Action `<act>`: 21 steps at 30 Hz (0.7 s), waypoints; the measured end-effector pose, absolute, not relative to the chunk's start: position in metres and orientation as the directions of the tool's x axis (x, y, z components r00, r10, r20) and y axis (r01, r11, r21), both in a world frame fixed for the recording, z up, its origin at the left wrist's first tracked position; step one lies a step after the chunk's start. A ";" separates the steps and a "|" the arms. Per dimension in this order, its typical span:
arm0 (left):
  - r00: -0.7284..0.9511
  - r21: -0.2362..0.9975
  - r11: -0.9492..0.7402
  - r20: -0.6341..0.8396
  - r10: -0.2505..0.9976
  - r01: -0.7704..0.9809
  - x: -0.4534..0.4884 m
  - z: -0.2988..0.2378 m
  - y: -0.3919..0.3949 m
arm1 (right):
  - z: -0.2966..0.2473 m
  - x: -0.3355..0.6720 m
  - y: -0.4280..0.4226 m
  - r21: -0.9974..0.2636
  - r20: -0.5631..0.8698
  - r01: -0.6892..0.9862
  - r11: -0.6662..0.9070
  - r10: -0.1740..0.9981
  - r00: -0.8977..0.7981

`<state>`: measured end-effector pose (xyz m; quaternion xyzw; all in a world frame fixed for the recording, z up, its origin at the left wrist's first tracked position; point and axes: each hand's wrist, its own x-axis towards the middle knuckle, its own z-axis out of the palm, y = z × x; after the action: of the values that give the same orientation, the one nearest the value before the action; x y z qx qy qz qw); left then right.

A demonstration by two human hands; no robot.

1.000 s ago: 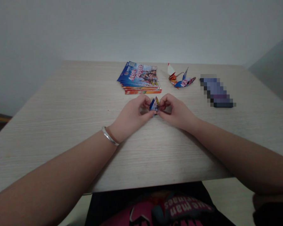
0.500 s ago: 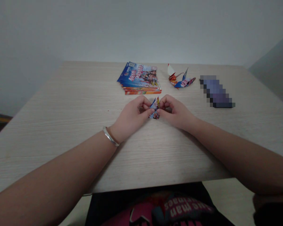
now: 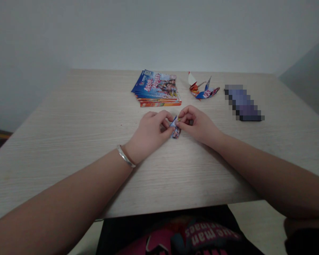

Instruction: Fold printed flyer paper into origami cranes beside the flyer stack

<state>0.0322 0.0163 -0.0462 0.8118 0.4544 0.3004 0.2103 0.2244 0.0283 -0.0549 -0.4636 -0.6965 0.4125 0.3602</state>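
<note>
Seen from the head camera, the person's left hand (image 3: 149,132) and right hand (image 3: 199,125) meet on the table (image 3: 82,117), just in front of the stack of leaflets (image 3: 156,88). Between them sits a small folded paper (image 3: 175,130), printed blue and red, its lower end on the table. Each hand pinches it between thumb and forefinger, one from either side, with the other fingers curled in. A bracelet (image 3: 125,156) circles the left wrist. Right of the stack lie folded paper figures (image 3: 202,88), and further right of the stack a dark flat object (image 3: 244,104), blurred out.

The piece is tiny and mostly hidden by the fingertips, so the likeliest trouble is a crease landing off line, since the edges being matched can hardly be seen. The print looks glossy and could slide if either pinch loosens. Pulling the two sides apart too hard could tear the paper at its thin point
</note>
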 end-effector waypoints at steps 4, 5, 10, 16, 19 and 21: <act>0.464 0.402 -0.568 0.331 0.822 0.719 0.032 -0.042 0.015 | -0.053 0.226 0.029 -0.846 0.120 0.474 0.246 0.952 -0.281; 0.481 0.358 -0.577 0.326 0.814 0.734 0.032 -0.042 0.015 | -0.052 0.226 0.029 -0.805 0.134 0.529 0.268 0.951 -0.277; 0.531 0.246 -0.594 0.278 0.800 0.766 0.030 -0.042 0.014 | -0.050 0.231 0.031 -0.405 0.304 0.758 0.511 0.858 -0.415; 0.546 0.176 -0.597 0.265 0.795 0.783 0.030 -0.035 0.009 | -0.047 0.234 0.030 -0.237 0.334 0.751 0.617 0.777 -0.533; 0.546 0.175 -0.591 0.245 0.801 0.788 0.030 -0.034 0.009 | -0.046 0.235 0.030 -0.226 0.308 0.750 0.621 0.777 -0.550; 0.543 0.190 -0.584 0.230 0.808 0.789 0.030 -0.034 0.009 | -0.046 0.236 0.030 -0.234 0.309 0.754 0.614 0.782 -0.541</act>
<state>0.0304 0.0085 -0.0335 0.8777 0.4549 0.1475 0.0315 0.2364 0.0305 -0.0457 -0.4380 -0.8770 0.0366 0.1943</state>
